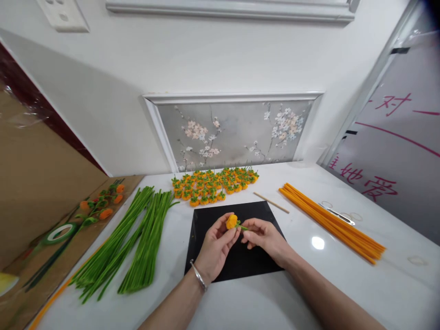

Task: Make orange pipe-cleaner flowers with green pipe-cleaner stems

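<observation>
Over the black mat, my left hand pinches a small orange pipe-cleaner flower between thumb and fingers. A short green stem points out of the flower's base to the right. The fingers of my right hand are closed on that stem near its end. Behind the mat, many similar orange flowers with green bases sit in close rows, their short stems turned upward.
Two bundles of green pipe cleaners lie on the left. Orange pipe cleaners, a thin stick and tweezers are on the right. Green tape and finished-looking orange flowers rest on cardboard at far left. A wall stands behind.
</observation>
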Demonstrator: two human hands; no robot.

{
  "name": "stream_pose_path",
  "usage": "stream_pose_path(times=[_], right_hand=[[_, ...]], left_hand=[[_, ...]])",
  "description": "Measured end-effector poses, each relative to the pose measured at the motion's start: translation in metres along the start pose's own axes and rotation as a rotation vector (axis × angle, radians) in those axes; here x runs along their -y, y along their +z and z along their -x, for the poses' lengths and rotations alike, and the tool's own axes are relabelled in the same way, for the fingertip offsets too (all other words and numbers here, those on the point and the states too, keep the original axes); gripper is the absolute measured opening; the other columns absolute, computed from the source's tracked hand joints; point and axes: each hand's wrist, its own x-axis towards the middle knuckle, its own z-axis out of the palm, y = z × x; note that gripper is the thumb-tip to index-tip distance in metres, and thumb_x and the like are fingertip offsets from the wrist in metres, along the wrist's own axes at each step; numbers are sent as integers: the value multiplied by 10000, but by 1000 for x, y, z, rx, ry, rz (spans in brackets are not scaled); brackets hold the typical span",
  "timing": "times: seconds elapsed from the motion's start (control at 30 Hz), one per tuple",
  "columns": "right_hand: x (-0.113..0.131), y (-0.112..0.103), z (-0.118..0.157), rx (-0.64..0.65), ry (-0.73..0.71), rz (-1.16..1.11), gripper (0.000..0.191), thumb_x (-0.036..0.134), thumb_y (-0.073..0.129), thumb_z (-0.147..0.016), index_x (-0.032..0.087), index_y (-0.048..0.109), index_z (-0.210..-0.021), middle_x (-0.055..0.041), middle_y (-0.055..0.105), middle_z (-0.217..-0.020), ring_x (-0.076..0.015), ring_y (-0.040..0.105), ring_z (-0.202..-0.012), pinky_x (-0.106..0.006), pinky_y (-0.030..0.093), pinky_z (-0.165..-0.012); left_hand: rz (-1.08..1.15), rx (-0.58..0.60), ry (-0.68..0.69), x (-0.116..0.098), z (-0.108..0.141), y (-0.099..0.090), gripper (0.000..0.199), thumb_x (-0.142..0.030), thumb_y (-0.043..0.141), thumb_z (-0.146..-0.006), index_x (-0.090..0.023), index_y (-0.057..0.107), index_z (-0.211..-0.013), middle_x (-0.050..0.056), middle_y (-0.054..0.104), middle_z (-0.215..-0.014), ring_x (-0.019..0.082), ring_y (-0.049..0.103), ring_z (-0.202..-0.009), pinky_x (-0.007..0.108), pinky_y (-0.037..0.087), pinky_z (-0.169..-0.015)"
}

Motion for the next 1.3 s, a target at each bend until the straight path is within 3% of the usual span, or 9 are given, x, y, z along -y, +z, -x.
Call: stream_pose_path(times=[0.13,0.23,0.33,0.47,0.57,0.8,0.9,1.03,1.3], right_hand=[[-1,3,0,-114,-144,252,304,464,626,-804,162,650,-836,11,594,-576,-119,555,-513,-251,485,-537],[-1,-1,2,-235,-281,448,237,395,570,-854,179,657,-813,4,596,-584,-127,562,-523,-240,477,-530],[1,-4,4,-300,-430,666,174,308,538,-881,201,660,-819,-7,636,-633,-137,587,-548,-244,492,-559],[2,-4,6,-291,-644,827,159,229,494,-909,212,650,-878,-43,698,-824,-160,655,-716,-267,535,-694],[-1,-1,7,-245,-710,881,156,198,477,-919,207,631,-945,-57,694,-875,-163,666,-768,-267,543,-718],[-5,3,9,-138,-721,920,151,160,469,-916,201,597,-984,-59,684,-890,-167,662,-794,-274,543,-736],[-2,2,9,-162,-679,856,147,153,492,-899,209,583,-1000,-54,677,-930,-164,655,-828,-273,539,-755],[2,3,9,-204,-531,754,204,150,580,-830,209,582,-1026,-36,642,-897,-136,628,-696,-235,529,-612],[-2,5,5,-239,-417,622,44,171,572,-824,203,598,-809,0,586,-748,-123,577,-629,-223,479,-549]], left_hand=[[14,39,-68,1,-2,-3,314,-124,729,-757,-196,666,-1056,20,655,-1001,106,653,-869,209,521,-836],[-44,97,-84,1,-3,-6,365,-191,683,-819,-209,611,-1177,57,645,-1084,153,641,-949,279,517,-874],[-95,82,-39,2,-4,-6,390,-259,659,-846,-223,577,-1226,75,612,-1202,193,598,-1069,345,471,-965],[-140,84,-19,5,-3,-4,377,-315,665,-839,-200,598,-1192,87,640,-1171,203,586,-1091,373,442,-1001],[-161,86,-14,9,-3,-2,372,-314,698,-808,-187,621,-1148,80,662,-1122,195,593,-1076,359,457,-985],[-235,-4,39,12,-6,-3,342,-284,787,-698,-169,666,-995,42,693,-979,161,643,-925,290,536,-857],[-220,-28,58,11,-7,-4,323,-287,788,-694,-160,667,-965,41,696,-961,151,646,-900,278,545,-834],[-176,-35,58,9,-5,-2,321,-267,791,-690,-157,665,-964,38,698,-952,131,648,-874,242,547,-806],[-202,-27,21,10,-4,2,357,-236,794,-683,-150,623,-985,25,696,-863,124,660,-794,248,564,-757]])
